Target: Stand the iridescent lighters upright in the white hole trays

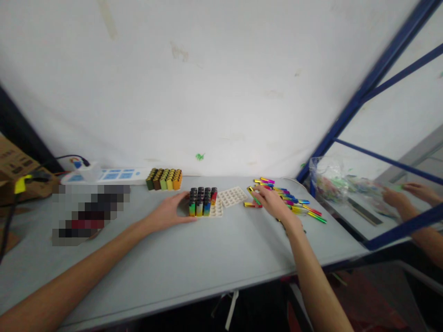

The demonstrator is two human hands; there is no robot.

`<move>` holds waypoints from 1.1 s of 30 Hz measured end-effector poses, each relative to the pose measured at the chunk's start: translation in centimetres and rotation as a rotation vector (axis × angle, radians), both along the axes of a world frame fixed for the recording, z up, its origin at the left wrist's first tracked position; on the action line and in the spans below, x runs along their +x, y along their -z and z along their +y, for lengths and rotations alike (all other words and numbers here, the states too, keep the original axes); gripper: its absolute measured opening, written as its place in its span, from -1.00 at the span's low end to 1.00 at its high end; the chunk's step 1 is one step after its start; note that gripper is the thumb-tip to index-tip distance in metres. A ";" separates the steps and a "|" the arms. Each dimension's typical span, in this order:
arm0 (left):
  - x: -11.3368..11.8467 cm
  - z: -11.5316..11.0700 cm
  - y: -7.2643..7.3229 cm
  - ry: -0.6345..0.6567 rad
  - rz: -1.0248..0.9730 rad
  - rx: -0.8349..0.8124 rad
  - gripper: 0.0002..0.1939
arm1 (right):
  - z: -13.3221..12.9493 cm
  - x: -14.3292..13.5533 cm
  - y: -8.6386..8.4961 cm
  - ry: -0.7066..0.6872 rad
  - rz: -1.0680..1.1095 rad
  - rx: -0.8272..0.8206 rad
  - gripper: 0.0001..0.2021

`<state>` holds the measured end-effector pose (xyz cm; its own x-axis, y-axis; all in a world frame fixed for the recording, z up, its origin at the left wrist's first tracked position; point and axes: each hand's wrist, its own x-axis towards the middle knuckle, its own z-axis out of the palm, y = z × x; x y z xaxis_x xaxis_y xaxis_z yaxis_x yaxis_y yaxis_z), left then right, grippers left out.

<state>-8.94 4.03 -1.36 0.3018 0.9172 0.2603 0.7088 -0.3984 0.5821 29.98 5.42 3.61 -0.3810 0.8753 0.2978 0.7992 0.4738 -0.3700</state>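
Upright multicoloured lighters with black tops (pixel 200 203) fill part of a white tray with holes (pixel 217 211) in the centre. My left hand (pixel 169 213) spans the left side of this tray, thumb along its front and fingers at the back, holding it. To the right, my right hand (pixel 272 202) pinches a shiny green and gold lighter (pixel 255 196) above a loose pile of metallic-coloured lighters (pixel 289 196). Part of the pile is hidden behind that hand. Between the hands lies a second white tray (pixel 233 197) with no lighters in it.
Another block of upright lighters (pixel 164 179) stands by the wall, beside a white power strip (pixel 117 175). A blurred-out dark object lies at the left. Blue metal framing (pixel 363 101) bounds the right side; beyond it are a plastic bag (pixel 328 180) and another person's hands (pixel 401 198).
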 end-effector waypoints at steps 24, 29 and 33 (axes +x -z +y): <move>0.0 -0.1 0.1 0.045 0.006 -0.004 -0.15 | 0.8 -9.6 1.3 -0.248 0.227 0.015 -0.76; 0.1 -0.1 0.0 0.049 -0.008 -0.002 -0.18 | 0.8 -9.9 1.4 -0.253 0.268 0.013 -0.72; 0.1 -0.1 -0.1 0.047 -0.010 -0.006 -0.17 | 0.9 -10.1 1.9 -0.281 0.350 -0.023 -0.72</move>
<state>-8.80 3.89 -1.30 0.3421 0.9036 0.2577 0.6837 -0.4275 0.5914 19.93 6.34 1.70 -0.4847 0.7604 0.4322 0.4660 0.6427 -0.6081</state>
